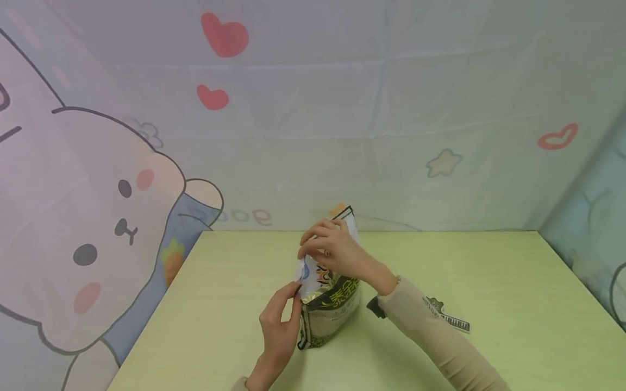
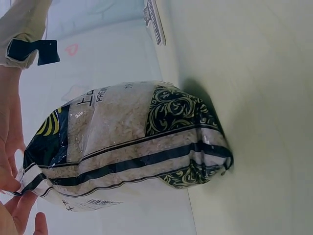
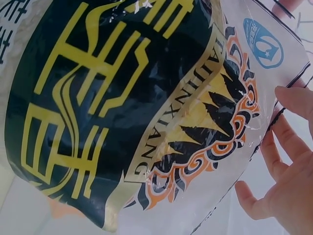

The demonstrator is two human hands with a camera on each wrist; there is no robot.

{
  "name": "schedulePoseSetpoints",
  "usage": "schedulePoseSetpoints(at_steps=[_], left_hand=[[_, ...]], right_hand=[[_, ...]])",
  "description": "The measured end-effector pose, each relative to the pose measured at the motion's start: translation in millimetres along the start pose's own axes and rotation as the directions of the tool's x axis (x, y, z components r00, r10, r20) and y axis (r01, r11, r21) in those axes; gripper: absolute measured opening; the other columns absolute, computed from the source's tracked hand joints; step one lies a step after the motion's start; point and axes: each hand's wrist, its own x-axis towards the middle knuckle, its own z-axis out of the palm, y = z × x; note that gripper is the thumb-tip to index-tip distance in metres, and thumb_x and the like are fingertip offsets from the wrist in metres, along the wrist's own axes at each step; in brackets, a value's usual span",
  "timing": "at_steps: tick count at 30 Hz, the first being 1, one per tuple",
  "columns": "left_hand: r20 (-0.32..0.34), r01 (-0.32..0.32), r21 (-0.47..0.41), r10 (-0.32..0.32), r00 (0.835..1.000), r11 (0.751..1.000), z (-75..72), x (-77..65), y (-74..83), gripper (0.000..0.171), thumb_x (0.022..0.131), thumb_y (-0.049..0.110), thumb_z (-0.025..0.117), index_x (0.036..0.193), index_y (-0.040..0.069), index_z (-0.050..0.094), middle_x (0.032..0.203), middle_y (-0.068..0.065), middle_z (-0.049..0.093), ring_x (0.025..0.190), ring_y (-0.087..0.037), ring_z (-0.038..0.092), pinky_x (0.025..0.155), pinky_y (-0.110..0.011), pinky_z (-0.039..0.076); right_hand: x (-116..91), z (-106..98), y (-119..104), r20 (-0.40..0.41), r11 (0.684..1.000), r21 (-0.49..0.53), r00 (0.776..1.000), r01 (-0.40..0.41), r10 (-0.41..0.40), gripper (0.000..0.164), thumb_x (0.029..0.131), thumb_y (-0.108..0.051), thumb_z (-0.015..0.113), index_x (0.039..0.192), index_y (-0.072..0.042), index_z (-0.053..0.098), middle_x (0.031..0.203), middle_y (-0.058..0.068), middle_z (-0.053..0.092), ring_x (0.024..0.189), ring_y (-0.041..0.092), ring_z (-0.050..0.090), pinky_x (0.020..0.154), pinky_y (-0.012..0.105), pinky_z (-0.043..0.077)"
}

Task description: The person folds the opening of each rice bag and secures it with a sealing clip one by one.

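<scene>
A plastic bag of rice (image 1: 337, 304) with black and gold print stands on the table, its top sealed edge tilted up. My left hand (image 1: 281, 326) pinches the left corner of that top edge between thumb and fingers; the left wrist view shows the gathered corner of the bag (image 2: 132, 127) at its far left. Over the top edge arches my right hand (image 1: 337, 250), fingers bent and tips close to the left corner. In the right wrist view, the right hand's thumb (image 3: 298, 100) and fingers hold the clear top edge of the bag (image 3: 161, 127).
A flat black-and-white piece with ruler-like stripes (image 1: 455, 321) lies on the light table (image 1: 513, 282), right of the bag and partly behind the right sleeve (image 1: 440, 336). A dark bracket (image 2: 46, 51) sits on that sleeve. Behind the table hangs a printed cloth (image 1: 391, 108).
</scene>
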Motion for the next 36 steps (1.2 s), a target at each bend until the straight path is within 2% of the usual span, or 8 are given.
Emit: schedulePoseSetpoints(at_steps=[14, 21, 26, 36], left_hand=[[-0.011, 0.006, -0.066, -0.006, 1.0, 0.998, 3.4, -0.4, 0.9, 0.033, 0.072, -0.018, 0.061, 0.098, -0.001, 0.067, 0.095, -0.019, 0.063, 0.083, -0.026, 0.063, 0.078, -0.008, 0.046], [-0.06, -0.02, -0.059, 0.016, 0.998, 0.998, 5.4, 1.7, 1.6, 0.031, 0.065, -0.022, 0.063, 0.089, -0.003, 0.069, 0.093, -0.019, 0.064, 0.078, -0.027, 0.064, 0.074, -0.01, 0.048], [-0.06, -0.011, -0.046, 0.008, 0.998, 0.999, 6.8, 2.1, 0.6, 0.029, 0.065, -0.019, 0.065, 0.089, -0.002, 0.069, 0.092, -0.019, 0.064, 0.078, -0.027, 0.064, 0.075, -0.009, 0.048], [-0.036, 0.039, -0.08, -0.042, 0.998, 0.996, 8.8, 4.0, -0.5, 0.019, 0.07, -0.011, 0.067, 0.087, -0.002, 0.069, 0.09, -0.019, 0.064, 0.08, -0.027, 0.064, 0.076, -0.009, 0.047]], right_hand=[[0, -3, 9, 0.03, 0.999, 0.052, 1.0, 0.0, -0.002, 0.017, 0.083, -0.007, 0.061, 0.083, -0.023, 0.068, 0.1, -0.004, 0.065, 0.099, 0.015, 0.052, 0.09, 0.055, 0.03], [0, -5, 12, 0.015, 0.996, 0.078, 0.999, 0.035, -0.036, 0.016, 0.083, -0.008, 0.061, 0.084, -0.022, 0.068, 0.101, -0.001, 0.066, 0.099, 0.017, 0.053, 0.089, 0.053, 0.03], [0, -7, 13, 0.003, 0.995, 0.076, 0.998, 0.061, -0.061, 0.014, 0.086, -0.013, 0.058, 0.085, -0.022, 0.068, 0.101, 0.0, 0.065, 0.098, 0.017, 0.053, 0.088, 0.05, 0.031], [1, -13, 15, 0.119, 0.996, 0.091, 0.993, 0.005, -0.016, 0.019, 0.086, -0.009, 0.057, 0.089, -0.024, 0.068, 0.109, -0.002, 0.063, 0.104, 0.016, 0.053, 0.092, 0.049, 0.031]])
